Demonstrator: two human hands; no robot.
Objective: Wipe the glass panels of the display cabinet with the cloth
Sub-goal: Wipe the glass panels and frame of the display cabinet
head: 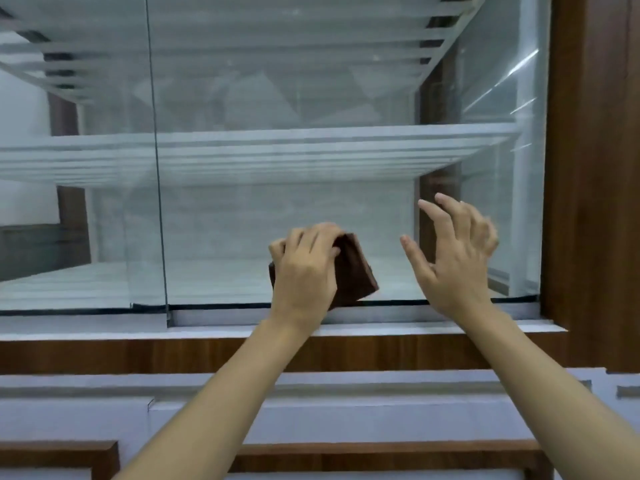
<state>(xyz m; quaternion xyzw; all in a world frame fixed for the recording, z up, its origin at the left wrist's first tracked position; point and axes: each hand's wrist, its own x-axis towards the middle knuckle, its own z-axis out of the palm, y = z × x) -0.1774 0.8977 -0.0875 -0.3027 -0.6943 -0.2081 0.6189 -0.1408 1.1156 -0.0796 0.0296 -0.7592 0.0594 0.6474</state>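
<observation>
Left hand (306, 268) covering most of the brown cloth (356, 271), right hand (453, 258) fingers motion-blurred at 2 o'clock, both forearms cut off at 6 o'clock

Dark wood frame (588, 168) at right; wood band (138, 355) below; white moulded panels (104, 417) beneath.

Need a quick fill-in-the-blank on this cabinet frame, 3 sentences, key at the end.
1. The brown cloth is held by the ____ hand.
2. The right hand is open and holds ____.
3. The cloth is pressed low on the glass panel, just above its ____ edge.

Missing words: left; nothing; bottom
</observation>
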